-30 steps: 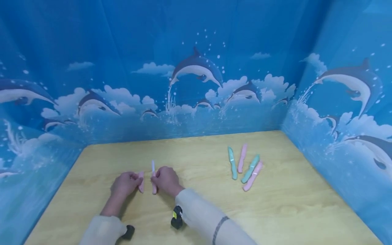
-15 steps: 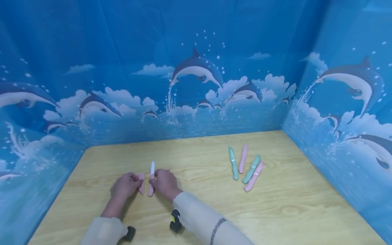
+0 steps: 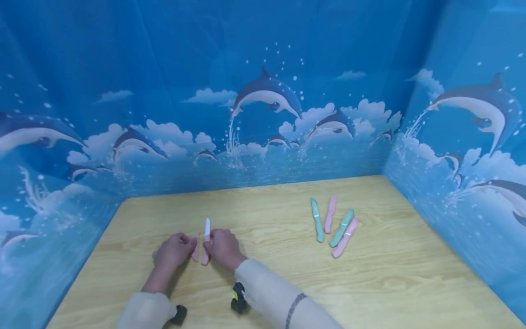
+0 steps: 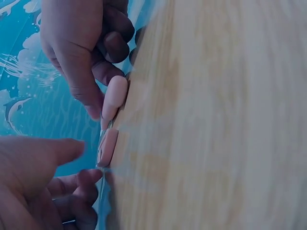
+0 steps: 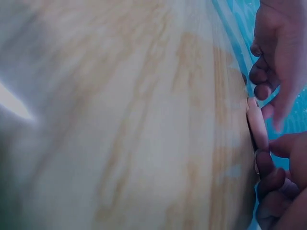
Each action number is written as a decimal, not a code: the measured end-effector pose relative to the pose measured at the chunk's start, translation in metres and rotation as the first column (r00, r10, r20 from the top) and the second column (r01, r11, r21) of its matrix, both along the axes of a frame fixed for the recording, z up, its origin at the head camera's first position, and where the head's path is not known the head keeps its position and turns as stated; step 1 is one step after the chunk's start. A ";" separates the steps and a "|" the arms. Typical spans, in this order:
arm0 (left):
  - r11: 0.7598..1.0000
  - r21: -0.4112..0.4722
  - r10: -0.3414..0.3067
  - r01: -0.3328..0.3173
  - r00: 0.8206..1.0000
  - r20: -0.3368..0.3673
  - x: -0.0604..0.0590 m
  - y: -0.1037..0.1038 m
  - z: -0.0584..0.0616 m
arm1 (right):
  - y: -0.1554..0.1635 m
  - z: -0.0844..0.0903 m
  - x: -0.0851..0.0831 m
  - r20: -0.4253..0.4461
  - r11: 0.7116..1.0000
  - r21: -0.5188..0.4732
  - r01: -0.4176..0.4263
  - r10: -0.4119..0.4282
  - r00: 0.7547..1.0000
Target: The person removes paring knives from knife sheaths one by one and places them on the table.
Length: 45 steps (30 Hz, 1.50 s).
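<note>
My right hand [image 3: 223,249] pinches a small knife with a pink handle [image 3: 205,257], its pale blade [image 3: 207,225] pointing away from me. Left of it on the table is a short pink piece [image 3: 195,253], which looks like a blade cover. My left hand [image 3: 172,251] is at this cover, fingertips beside or touching it. In the left wrist view the left thumb [image 4: 71,149] stands apart from the cover [image 4: 108,147], while the knife handle [image 4: 115,96] is in the right hand's grip. The right wrist view shows both hands close together at its right edge.
Two mint-green knives [image 3: 317,220] [image 3: 342,228] and two pink knives [image 3: 330,214] [image 3: 345,237] lie in a loose group on the wooden table [image 3: 279,283], to the right. Blue dolphin-print curtains [image 3: 263,169] border the table at the back and sides.
The knife has turned in my right hand, so its blade shows broader than a second ago. The gap between knife and cover has narrowed. The other knives have stayed in place.
</note>
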<state>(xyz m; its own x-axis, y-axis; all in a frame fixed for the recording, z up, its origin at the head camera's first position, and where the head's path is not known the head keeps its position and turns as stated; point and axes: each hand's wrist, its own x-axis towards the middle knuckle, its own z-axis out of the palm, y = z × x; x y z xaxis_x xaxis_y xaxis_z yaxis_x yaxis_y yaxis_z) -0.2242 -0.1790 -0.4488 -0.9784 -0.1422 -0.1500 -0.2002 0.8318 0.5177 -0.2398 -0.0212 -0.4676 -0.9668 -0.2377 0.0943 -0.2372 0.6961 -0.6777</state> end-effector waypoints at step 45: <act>0.930 -0.110 -0.367 0.350 0.884 -0.291 0.001 0.156 0.004 | 0.250 0.018 -0.038 -0.204 0.929 0.150 0.338 -0.305 0.930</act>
